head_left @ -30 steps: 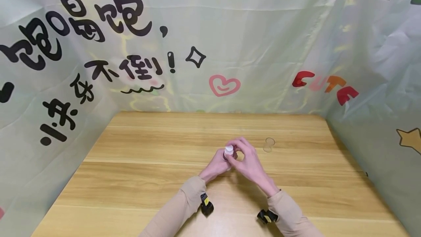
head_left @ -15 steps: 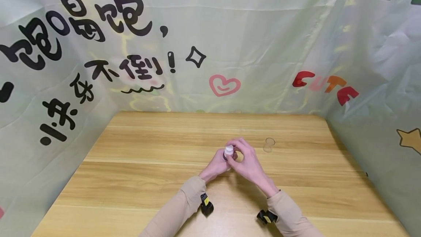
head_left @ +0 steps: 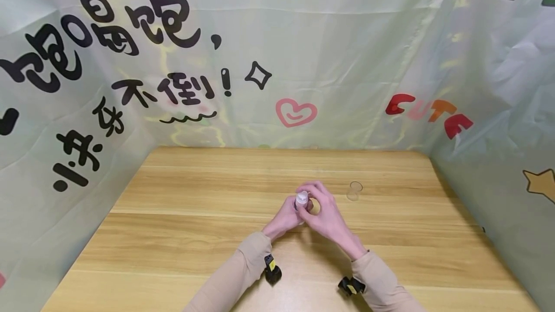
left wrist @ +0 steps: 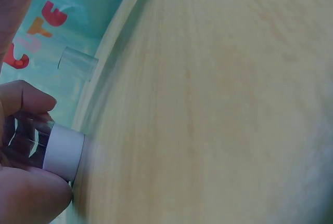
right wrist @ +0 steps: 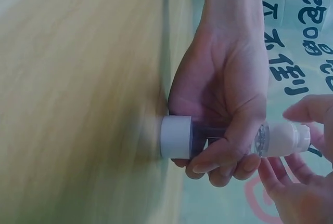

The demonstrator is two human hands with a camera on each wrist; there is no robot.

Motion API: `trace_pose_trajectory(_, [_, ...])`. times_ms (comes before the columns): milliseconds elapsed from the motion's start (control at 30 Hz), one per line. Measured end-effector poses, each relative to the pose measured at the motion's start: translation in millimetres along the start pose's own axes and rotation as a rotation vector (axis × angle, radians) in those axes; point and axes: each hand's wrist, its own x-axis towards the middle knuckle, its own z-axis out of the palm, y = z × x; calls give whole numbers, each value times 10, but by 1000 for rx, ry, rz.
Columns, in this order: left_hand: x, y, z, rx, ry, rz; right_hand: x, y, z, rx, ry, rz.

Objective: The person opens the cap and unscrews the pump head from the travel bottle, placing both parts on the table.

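A small clear bottle with a white base (right wrist: 176, 136) and a white pump-like top (head_left: 302, 198) stands upright between my hands, just over the table or touching it; I cannot tell which. My left hand (head_left: 284, 218) grips the clear body, its fingers wrapped round it in the right wrist view. My right hand (head_left: 326, 212) has thumb and fingers round the white top, pinching its collar. In the left wrist view the white base (left wrist: 64, 152) pokes out below the left thumb and finger. A clear cylindrical cap (head_left: 354, 190) stands apart, right of the hands.
Everything is on a wood-grain table (head_left: 208, 182). Printed fabric walls (head_left: 347, 61) close off its back and both sides. Black wrist cameras (head_left: 272, 271) sit at both beige sleeves (head_left: 238, 268).
The white top appears to have turned slightly under my right fingers. Both hands otherwise keep their places, and the clear cap has not moved.
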Motion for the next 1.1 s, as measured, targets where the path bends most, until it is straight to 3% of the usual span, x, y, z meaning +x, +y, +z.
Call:
trace_pose_trajectory(267, [3, 16, 11, 31, 21, -35, -4, 20, -6, -14, 16, -3])
trace_pose_trajectory(533, [4, -2, 10, 28, 6, -12, -7, 28, -3, 3, 27, 10])
trace_pose_trajectory(767, [3, 9, 13, 18, 31, -22, -2, 40, -4, 18, 24, -23])
trace_pose_trajectory(967, [-3, 21, 7, 26, 1, -27, -6, 31, -3, 2, 34, 13])
trace_pose_trajectory(1100, [9, 3, 9, 40, 19, -40, -2, 36, -9, 6, 27, 0])
